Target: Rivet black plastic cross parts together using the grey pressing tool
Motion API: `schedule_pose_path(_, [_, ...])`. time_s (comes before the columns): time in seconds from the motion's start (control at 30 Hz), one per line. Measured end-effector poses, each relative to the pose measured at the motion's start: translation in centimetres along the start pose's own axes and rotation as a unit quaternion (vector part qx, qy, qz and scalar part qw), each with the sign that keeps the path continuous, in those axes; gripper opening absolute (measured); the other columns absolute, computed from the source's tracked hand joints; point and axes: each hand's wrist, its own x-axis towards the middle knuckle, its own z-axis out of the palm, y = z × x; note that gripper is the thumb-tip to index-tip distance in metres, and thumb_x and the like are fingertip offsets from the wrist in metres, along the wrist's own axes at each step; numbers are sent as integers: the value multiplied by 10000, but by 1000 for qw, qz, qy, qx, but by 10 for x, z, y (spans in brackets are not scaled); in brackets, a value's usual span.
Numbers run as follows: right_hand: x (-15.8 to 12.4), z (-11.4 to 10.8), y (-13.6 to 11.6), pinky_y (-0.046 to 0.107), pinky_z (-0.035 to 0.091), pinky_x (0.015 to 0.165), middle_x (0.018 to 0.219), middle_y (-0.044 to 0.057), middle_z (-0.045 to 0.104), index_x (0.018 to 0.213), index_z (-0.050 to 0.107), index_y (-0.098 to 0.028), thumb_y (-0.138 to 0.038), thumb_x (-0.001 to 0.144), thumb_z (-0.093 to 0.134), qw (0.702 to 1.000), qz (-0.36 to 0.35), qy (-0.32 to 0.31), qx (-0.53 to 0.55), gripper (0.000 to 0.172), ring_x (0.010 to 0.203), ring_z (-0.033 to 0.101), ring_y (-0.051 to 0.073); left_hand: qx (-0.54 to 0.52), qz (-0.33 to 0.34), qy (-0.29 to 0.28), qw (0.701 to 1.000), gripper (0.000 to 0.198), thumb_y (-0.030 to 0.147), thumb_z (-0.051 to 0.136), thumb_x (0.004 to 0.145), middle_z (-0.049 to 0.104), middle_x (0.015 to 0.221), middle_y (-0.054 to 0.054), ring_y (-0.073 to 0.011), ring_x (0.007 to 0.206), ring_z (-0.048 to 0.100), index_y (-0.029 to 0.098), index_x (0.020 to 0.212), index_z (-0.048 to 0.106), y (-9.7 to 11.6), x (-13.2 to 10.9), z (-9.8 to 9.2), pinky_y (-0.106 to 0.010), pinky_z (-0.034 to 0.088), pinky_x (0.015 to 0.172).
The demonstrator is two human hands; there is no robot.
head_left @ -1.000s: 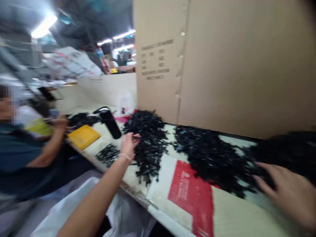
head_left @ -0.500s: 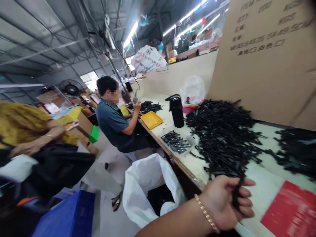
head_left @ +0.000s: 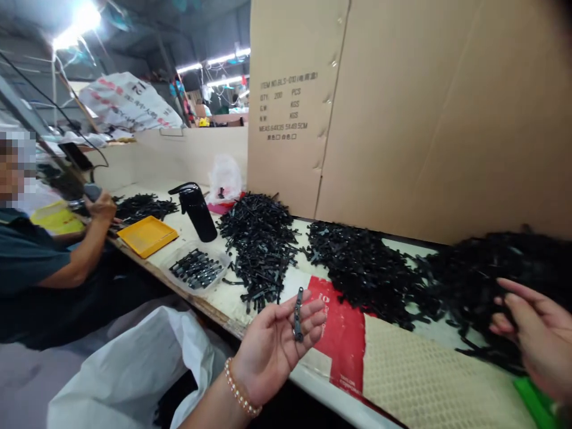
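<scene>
My left hand (head_left: 281, 333) is palm up over the table's front edge, fingers loosely curled. Across its fingers lies a slim black part (head_left: 298, 314) with rounded ends, whose exact kind I cannot make out. At the far right, my right hand (head_left: 536, 333) is over the right pile of black parts (head_left: 504, 262), thumb and forefinger drawn together. What is between them is dark and smeared. A middle pile of similar parts (head_left: 366, 268) and a left pile (head_left: 261, 244) spread along the table.
A tall cardboard sheet (head_left: 402, 119) stands behind the piles. A clear tray (head_left: 223, 271) holds several parts, near a black spray bottle (head_left: 199, 211) and a yellow tray (head_left: 147, 235). A white sack (head_left: 120, 369) stands below the edge. A co-worker (head_left: 36, 268) sits at left.
The view has swung right, bringing my right hand and the right pile into sight. My left hand has opened out from a closer grip, showing the black part on its fingers.
</scene>
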Motion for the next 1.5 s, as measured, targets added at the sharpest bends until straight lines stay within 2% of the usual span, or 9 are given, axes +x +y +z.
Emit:
schedule_pose_path(0.17, [-33, 15, -34, 254, 371, 392, 869, 66, 521, 990, 681, -220, -429, 741, 711, 960, 193, -59, 194, 326, 501, 356, 99, 29, -2, -7, 1000, 422, 119, 485, 846, 566, 1268, -196, -238, 1066, 615, 48, 1262, 490, -8, -3, 5, -328, 479, 946])
schedule_pose_path(0.43, [-87, 36, -47, 240, 473, 445, 907, 58, 602, 1175, 645, -279, -494, 679, 769, 948, 171, -187, 191, 555, 518, 415, 114, 244, 26, 29, 969, 347, 208, 578, 843, 627, 1174, -185, -237, 1006, 636, 99, 1172, 564, -30, 11, -17, -377, 478, 926])
schedule_pose_path(0.7, [-114, 42, -30, 242, 459, 404, 886, 77, 649, 1288, 554, -263, -563, 747, 689, 943, 148, -269, 127, 634, 466, 441, 125, 790, 239, 16, 564, 481, 66, 396, 835, 620, 1164, -172, -312, 1085, 548, 154, 1279, 560, -58, 50, -72, -473, 410, 975])
schedule_pose_path(0.8, [-117, 44, -28, 241, 470, 417, 867, 70, 659, 1300, 525, -254, -558, 782, 662, 943, 122, -289, 113, 616, 446, 451, 124, 807, 257, 0, 531, 484, 40, 383, 822, 624, 1141, -170, -293, 1058, 551, 140, 1256, 574, -58, 57, -73, -444, 432, 954])
schedule_pose_path(1.0, [-109, 34, -16, 266, 523, 431, 949, 105, 691, 1261, 559, -226, -589, 846, 551, 947, 34, -317, -21, 551, 578, 612, 208, 772, 281, -28, 569, 404, 84, 407, 870, 660, 1077, -124, -260, 1007, 576, 200, 1192, 620, -41, 56, -70, -409, 428, 932])
schedule_pose_path(1.17, [-92, 9, 38, 462, 518, 919, 1209, 61, 613, 1210, 623, -295, -546, 892, 491, 923, -164, -280, -208, 426, 1095, 578, 313, 800, 268, -27, 536, 353, 118, 480, 859, 676, 1037, -124, -287, 983, 589, 218, 1157, 639, -42, 57, -71, -433, 437, 896])
schedule_pose_path(1.27, [-88, 0, 56, 495, 511, 921, 1207, 58, 615, 1230, 607, -295, -513, 927, 447, 897, -216, -305, -238, 406, 1080, 589, 311, 807, 286, -31, 515, 339, 168, 455, 899, 661, 1116, -107, -263, 1024, 580, 208, 1199, 608, -34, 55, -68, -399, 438, 922])
schedule_pose_path(1.37, [-87, -9, 43, 479, 526, 899, 1217, 53, 612, 1261, 577, -293, -504, 933, 458, 887, -212, -319, -260, 408, 1063, 600, 300, 831, 324, 2, 453, 375, 94, 419, 864, 663, 1116, -98, -240, 1024, 576, 172, 1167, 625, -5, 51, -65, -369, 441, 936])
schedule_pose_path(1.5, [-69, -18, 8, 453, 537, 852, 1153, 85, 645, 1278, 562, -225, -482, 948, 418, 896, -189, -243, -321, 443, 992, 630, 291, 901, 322, 93, 275, 490, 19, 405, 775, 573, 1277, -157, -304, 1165, 508, 68, 1226, 589, 50, 57, -76, -441, 368, 1032])
